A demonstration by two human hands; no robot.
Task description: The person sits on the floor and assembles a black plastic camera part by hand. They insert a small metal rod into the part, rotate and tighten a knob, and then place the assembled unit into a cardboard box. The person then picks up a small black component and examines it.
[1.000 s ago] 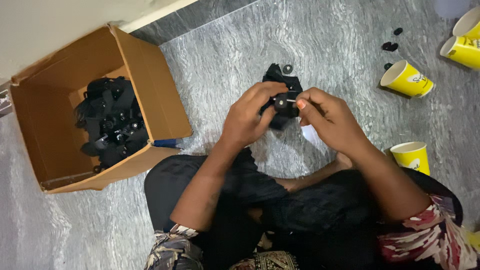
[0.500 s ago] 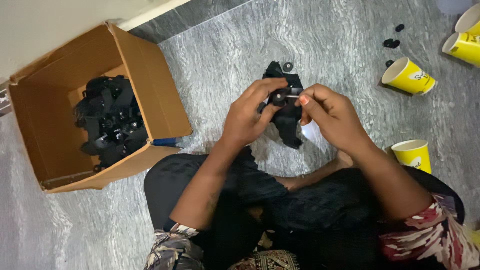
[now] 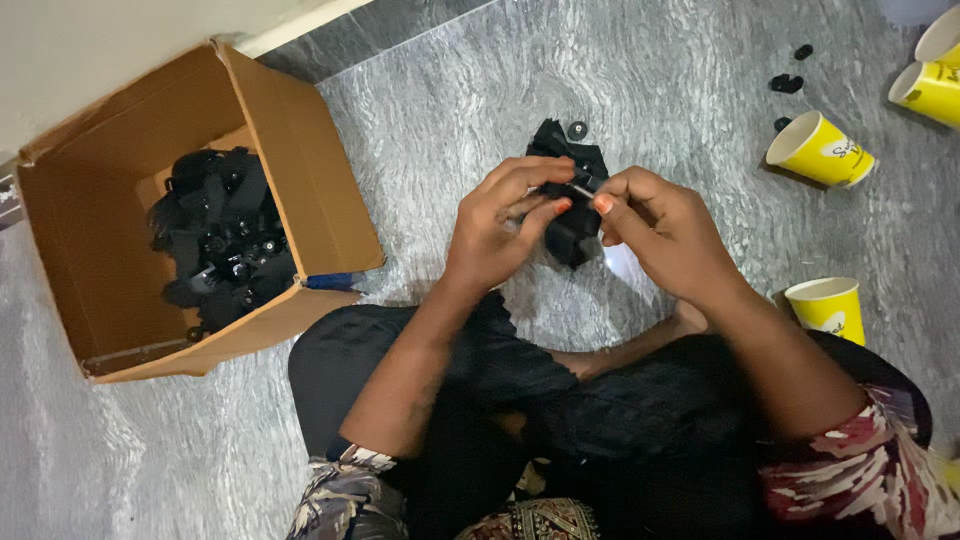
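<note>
The black part [image 3: 572, 235] sits between both hands, held up over the floor [image 3: 450, 110] in front of the person's crossed legs, so it can be worked on close to the eyes. The left hand [image 3: 500, 225] wraps its fingers round the part's left side and steadies it. The right hand [image 3: 660, 225] pinches a thin metal pin [image 3: 583, 186] at the part's top, thumb and forefinger closed tight on it, seemingly to guide it into place. Just beyond the hands more black pieces [image 3: 565, 140] lie on the floor, within easy reach. Toward the floor's right edge a yellow cup [image 3: 820, 150] lies on its side with small black bits [image 3: 787, 82] near it; another cup [image 3: 828, 305] stands upright beside the right forearm, and two more [image 3: 935, 75] crowd the top right corner. At the left, by the wall, an open cardboard box [image 3: 310, 200] holds a heap of black parts [image 3: 220, 235], a blue pen [image 3: 330, 282] resting against its near corner
</note>
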